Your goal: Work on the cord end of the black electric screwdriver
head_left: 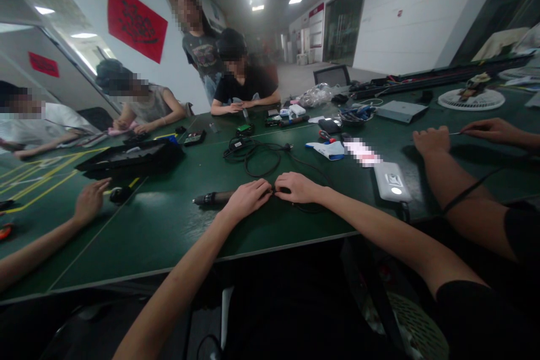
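Observation:
A dark, pen-shaped electric screwdriver [213, 199] lies on the green table, its metal tip pointing left. My left hand [247, 199] is wrapped over its rear end, which the palm and fingers hide. Close beside it, my right hand [296, 188] has its fingers closed on a small dark connector at the end of a cord. The fingertips of both hands almost meet where the tool's rear and the connector come together, and I cannot make out whether the two are joined. A black power cord [264, 169] lies in loops beyond my hands.
A white power bank-like box [392, 182] lies right of my hands, with a blue-and-white cloth [331, 149] farther off. A black tray [130, 157] stands at left. Co-workers' hands [91, 201] rest on both sides; several people sit or stand opposite.

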`<state>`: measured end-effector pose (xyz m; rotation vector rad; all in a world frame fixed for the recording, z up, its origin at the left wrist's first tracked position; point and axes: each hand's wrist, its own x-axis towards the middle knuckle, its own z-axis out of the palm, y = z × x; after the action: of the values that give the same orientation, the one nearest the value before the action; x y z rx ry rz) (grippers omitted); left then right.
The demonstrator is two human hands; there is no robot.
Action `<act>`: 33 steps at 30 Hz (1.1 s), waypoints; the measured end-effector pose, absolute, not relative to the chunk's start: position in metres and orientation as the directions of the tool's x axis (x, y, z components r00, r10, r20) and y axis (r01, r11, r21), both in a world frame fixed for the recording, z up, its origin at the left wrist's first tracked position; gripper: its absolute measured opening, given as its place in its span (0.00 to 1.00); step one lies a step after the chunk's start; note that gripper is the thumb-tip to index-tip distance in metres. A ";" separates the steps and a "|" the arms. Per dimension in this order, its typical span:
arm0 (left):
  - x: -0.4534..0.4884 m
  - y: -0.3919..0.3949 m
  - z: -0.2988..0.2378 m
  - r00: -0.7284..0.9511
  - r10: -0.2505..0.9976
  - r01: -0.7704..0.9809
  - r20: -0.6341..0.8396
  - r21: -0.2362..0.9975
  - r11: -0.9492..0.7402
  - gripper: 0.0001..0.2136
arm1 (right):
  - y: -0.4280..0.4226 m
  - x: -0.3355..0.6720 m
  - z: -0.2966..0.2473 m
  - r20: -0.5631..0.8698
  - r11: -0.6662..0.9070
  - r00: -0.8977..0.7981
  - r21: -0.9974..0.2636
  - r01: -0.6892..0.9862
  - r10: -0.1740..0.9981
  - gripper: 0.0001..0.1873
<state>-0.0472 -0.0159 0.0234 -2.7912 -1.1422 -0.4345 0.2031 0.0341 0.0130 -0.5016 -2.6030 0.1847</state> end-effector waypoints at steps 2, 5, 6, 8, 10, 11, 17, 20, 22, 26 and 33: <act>-0.047 -0.016 0.024 0.661 0.685 0.711 0.306 0.035 -0.702 0.08 | 0.034 0.203 0.013 0.428 0.922 -0.818 -0.222 0.316 0.383 0.05; -0.047 -0.016 0.025 0.665 0.683 0.709 0.302 0.034 -0.705 0.08 | 0.034 0.203 0.014 0.427 0.921 -0.818 -0.224 0.319 0.386 0.05; -0.047 -0.016 0.024 0.672 0.678 0.703 0.298 0.030 -0.710 0.08 | 0.034 0.203 0.014 0.427 0.921 -0.818 -0.223 0.319 0.386 0.05; -0.048 -0.016 0.024 0.690 0.663 0.690 0.291 0.013 -0.724 0.08 | 0.034 0.203 0.014 0.429 0.922 -0.817 -0.218 0.319 0.384 0.06; -0.048 -0.016 0.023 0.702 0.652 0.681 0.284 -0.002 -0.732 0.08 | 0.034 0.203 0.014 0.430 0.924 -0.818 -0.215 0.318 0.381 0.06; -0.048 -0.016 0.023 0.702 0.653 0.682 0.283 -0.005 -0.731 0.08 | 0.034 0.203 0.014 0.430 0.924 -0.819 -0.214 0.317 0.380 0.06; -0.048 -0.016 0.022 0.663 0.680 0.711 0.313 0.021 -0.703 0.08 | 0.034 0.202 0.012 0.432 0.924 -0.817 -0.216 0.316 0.381 0.05; -0.048 -0.015 0.021 0.691 0.658 0.690 0.298 -0.002 -0.724 0.08 | 0.034 0.202 0.012 0.433 0.924 -0.816 -0.216 0.317 0.382 0.06; -0.048 -0.015 0.021 0.693 0.661 0.692 0.290 -0.011 -0.721 0.07 | 0.034 0.202 0.013 0.433 0.923 -0.816 -0.216 0.319 0.383 0.06; -0.047 -0.016 0.023 0.673 0.677 0.703 0.298 0.026 -0.711 0.08 | 0.033 0.203 0.015 0.430 0.923 -0.818 -0.221 0.316 0.382 0.06; -0.049 -0.016 0.023 0.666 0.674 0.696 0.319 0.056 -0.716 0.07 | 0.032 0.203 0.016 0.419 0.922 -0.823 -0.221 0.318 0.385 0.05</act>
<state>-0.0487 -0.0158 0.0232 -2.8028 -1.1538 -0.4934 0.2033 0.0321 0.0164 -0.5068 -2.6138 0.1948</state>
